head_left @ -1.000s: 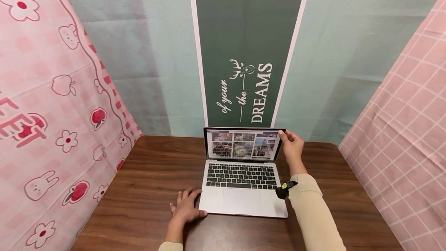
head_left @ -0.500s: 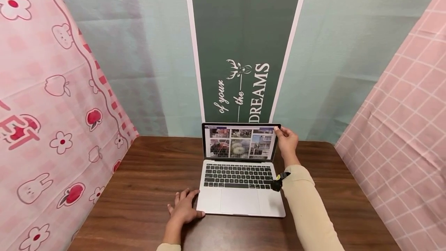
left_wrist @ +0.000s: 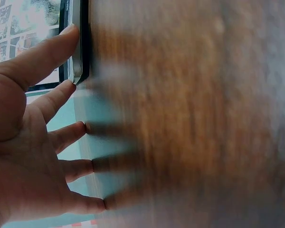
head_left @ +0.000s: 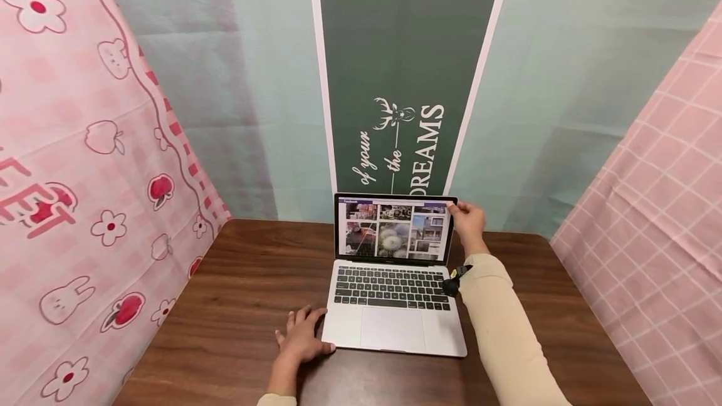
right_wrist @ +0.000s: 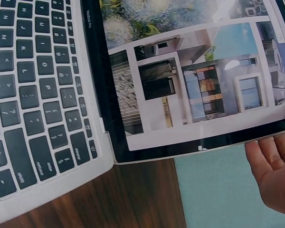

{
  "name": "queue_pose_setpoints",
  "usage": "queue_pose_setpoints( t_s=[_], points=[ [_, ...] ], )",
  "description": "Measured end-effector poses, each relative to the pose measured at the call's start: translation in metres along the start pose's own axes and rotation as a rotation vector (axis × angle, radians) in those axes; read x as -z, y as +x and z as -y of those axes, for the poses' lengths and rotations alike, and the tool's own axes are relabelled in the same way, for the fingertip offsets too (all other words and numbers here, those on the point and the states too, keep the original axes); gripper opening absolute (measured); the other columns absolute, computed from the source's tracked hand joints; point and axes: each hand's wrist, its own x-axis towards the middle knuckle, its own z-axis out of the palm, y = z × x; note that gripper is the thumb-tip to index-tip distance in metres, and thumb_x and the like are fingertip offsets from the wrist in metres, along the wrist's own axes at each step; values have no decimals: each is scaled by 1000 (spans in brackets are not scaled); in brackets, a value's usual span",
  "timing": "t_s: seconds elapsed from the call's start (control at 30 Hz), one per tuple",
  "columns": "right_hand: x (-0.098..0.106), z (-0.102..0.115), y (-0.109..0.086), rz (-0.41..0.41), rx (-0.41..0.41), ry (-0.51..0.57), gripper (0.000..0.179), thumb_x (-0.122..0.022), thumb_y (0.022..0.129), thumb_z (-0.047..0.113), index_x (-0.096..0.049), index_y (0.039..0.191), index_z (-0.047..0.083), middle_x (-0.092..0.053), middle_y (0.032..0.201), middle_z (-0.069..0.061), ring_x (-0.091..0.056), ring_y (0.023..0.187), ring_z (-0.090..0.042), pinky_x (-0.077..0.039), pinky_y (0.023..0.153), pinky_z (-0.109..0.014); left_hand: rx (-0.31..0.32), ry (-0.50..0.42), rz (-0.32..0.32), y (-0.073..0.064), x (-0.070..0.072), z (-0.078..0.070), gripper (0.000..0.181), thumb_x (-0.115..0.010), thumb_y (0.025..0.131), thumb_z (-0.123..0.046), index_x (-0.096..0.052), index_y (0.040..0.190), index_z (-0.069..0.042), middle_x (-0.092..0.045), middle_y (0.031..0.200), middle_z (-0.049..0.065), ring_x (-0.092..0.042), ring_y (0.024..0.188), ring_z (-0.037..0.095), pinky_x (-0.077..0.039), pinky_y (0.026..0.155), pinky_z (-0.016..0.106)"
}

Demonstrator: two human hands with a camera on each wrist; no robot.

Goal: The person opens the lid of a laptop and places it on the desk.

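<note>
A silver laptop (head_left: 392, 331) stands unfolded on the wooden table, its lit screen (head_left: 393, 230) showing a page of photos under a blue bar. My right hand (head_left: 469, 221) pinches the screen's upper right corner, thumb in front and the other fingers behind. In the right wrist view, part of that hand (right_wrist: 275, 175) shows at the lid's edge. My left hand (head_left: 301, 336) rests on the table at the laptop's front left corner, fingers spread, thumb and forefinger touching the base. The left wrist view shows the same left hand (left_wrist: 38, 128) with its thumb against the base's edge.
The brown wooden table (head_left: 237, 293) ends at a green curtain (head_left: 412, 30) with white lettering. Pink printed cloth (head_left: 68, 193) hangs on the left, and pink checked cloth (head_left: 654, 205) on the right. A small black camera (head_left: 453, 283) sits on my right wrist.
The screen has tilted further back, and more of its picture shows. My right hand has moved with its corner, away from me and slightly left. My left hand has kept its place.
</note>
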Motion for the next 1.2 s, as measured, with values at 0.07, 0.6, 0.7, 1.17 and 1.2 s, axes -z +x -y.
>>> queue_pose_setpoints(
  t_s=[0.07, 0.6, 0.7, 1.17, 1.2],
  points=[
    [1, 2, 2, 12, -10, -41, 40, -62, 89, 26, -62, 113, -6, -59, 113, -24, -52, 106, -36, -42, 87, -44, 0, -2, -5, -1, 0, 0, 77, -87, 54, -27, -57, 125, -19, -39, 135, 20, -19, 128, 53, -7, 86, 78],
    [0, 4, 8, 58, -3, -133, 42, -60, 90, 32, -63, 110, -6, -60, 111, -22, -50, 104, -35, -42, 85, -44, 8, 6, -8, 0, 2, -2, 76, -86, 56, -29, -57, 126, -19, -39, 136, 20, -19, 128, 52, -6, 87, 78],
    [5, 2, 10, 103, 15, -52, 43, -59, 91, 30, -60, 113, -7, -58, 111, -24, -53, 101, -35, -45, 84, -44, -11, 12, -10, 1, 0, -3, 76, -86, 57, -30, -57, 126, -18, -40, 136, 21, -19, 127, 54, -7, 86, 78],
    [13, -14, -5, 54, 81, -6, 45, -60, 90, 32, -61, 110, -8, -59, 106, -24, -56, 93, -35, -46, 78, -41, -53, -5, -13, 3, -2, -6, 71, -83, 60, -27, -59, 125, -10, -41, 133, 27, -22, 124, 57, -11, 85, 79],
    [14, -15, -7, 26, 93, -20, 44, -61, 89, 32, -62, 109, -7, -60, 105, -23, -56, 93, -33, -44, 79, -39, -57, -17, -13, 3, -1, -7, 69, -83, 61, -27, -60, 124, -9, -42, 132, 27, -25, 123, 56, -14, 85, 78]
  ],
)
